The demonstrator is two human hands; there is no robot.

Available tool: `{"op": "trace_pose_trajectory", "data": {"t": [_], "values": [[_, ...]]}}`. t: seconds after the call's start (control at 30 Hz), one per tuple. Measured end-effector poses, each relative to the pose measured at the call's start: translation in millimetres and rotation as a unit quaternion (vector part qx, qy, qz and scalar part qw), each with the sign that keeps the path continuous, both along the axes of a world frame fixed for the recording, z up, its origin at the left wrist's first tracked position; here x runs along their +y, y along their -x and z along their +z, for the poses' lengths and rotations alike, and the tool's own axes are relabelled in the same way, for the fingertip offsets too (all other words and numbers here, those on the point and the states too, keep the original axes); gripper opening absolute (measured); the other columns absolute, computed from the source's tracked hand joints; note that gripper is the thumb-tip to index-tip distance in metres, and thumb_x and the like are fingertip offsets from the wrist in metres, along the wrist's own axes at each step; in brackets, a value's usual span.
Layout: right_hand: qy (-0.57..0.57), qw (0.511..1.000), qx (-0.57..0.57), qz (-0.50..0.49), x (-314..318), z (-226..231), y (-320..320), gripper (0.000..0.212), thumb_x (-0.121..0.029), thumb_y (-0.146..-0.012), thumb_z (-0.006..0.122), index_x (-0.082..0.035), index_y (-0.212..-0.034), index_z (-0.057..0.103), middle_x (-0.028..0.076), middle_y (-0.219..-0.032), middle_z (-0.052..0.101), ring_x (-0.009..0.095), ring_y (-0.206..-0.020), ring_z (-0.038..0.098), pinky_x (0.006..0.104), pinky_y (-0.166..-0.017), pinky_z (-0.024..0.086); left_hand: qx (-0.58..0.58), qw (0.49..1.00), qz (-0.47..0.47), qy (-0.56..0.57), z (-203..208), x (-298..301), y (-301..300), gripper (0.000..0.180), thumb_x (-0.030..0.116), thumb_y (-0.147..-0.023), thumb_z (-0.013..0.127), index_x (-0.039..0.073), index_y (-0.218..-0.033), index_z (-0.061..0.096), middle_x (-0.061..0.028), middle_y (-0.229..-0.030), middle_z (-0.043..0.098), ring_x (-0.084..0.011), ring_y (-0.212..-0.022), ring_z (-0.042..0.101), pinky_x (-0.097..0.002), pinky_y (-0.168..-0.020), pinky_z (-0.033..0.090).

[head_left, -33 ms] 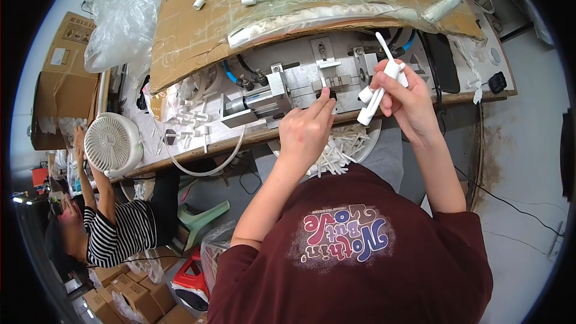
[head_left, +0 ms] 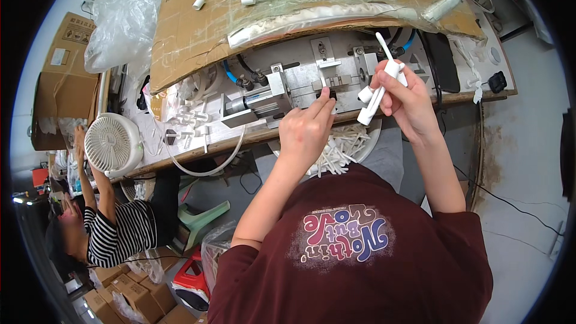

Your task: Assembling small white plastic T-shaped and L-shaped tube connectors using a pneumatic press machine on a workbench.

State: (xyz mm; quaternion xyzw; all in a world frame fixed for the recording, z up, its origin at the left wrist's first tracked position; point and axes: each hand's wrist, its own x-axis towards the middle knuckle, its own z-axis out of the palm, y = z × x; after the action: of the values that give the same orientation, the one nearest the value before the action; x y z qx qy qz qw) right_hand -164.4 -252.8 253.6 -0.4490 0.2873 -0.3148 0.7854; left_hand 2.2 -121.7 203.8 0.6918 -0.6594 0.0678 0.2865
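Workshop bench (head_left: 264, 136) spans the scene, carrying a metal fixture (head_left: 278, 87) at its middle. Left hand (head_left: 306, 135): fingers extended to the fixture's central block; any grip there is not discernible. Right hand (head_left: 411, 105): holds several white plastic parts (head_left: 371, 108), right of the left hand; the nearest part's long axis slants near-left to far-right.

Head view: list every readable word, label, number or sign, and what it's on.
Locations only; I won't copy any wording.
Maroon shirt: large multicoloured lettering, legible; small line beside it, too small.
Large cardboard sheet: dark printed letters and numbers near its upper-left edge, partly legible.
Cardboard box at far left: printed marks, too small to read.
White label on that box: unreadable.
Stacked cartons, lower left: print too small and blurred.
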Motion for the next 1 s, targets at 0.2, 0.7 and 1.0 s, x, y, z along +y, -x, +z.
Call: {"op": "trace_pose_trajectory", "data": {"t": [0.2,0.7,1.0], "values": [[-0.08,0.996,-0.035,0.028,8.0,-12.5,-5.4,0.022,-0.019,-0.097,0.059,-0.003,-0.111,0.054,0.005,-0.088,0.061,0.001,-0.057,0.047,0.016,-0.049,0.04,0.436,0.895,-0.096,0.001,24.0,7.8,11.0,0.041,0.001,-0.071,0.081,0.004,-0.11,0.068,-0.0103,-0.11,0.067,-0.0168,-0.087,0.069,-0.0283,-0.07,0.059],[-0.032,0.999,-0.022,-0.006,5.3,-16.0,-12.6,0.018,-0.015,-0.095,0.062,-0.001,-0.107,0.057,0.01,-0.09,0.066,0.004,-0.059,0.056,0.0196,-0.052,0.048,0.602,0.783,-0.152,0.037,35.5,25.8,5.7,0.036,-0.016,-0.072,0.073,-0.004,-0.105,0.066,-0.0105,-0.116,0.049,-0.0198,-0.104,0.06,-0.0304,-0.086,0.061],[0.015,1.0,-0.018,-0.015,8.5,-8.2,-0.2,0.017,-0.009,-0.092,0.066,-0.003,-0.103,0.055,0.012,-0.092,0.067,0.009,-0.068,0.063,0.0212,-0.058,0.053,0.082,0.996,-0.004,0.045,-9.4,6.0,5.2,0.021,0.001,-0.076,0.073,0.004,-0.097,0.068,-0.008,-0.109,0.069,-0.0247,-0.086,0.068,-0.0333,-0.074,0.055]]}}
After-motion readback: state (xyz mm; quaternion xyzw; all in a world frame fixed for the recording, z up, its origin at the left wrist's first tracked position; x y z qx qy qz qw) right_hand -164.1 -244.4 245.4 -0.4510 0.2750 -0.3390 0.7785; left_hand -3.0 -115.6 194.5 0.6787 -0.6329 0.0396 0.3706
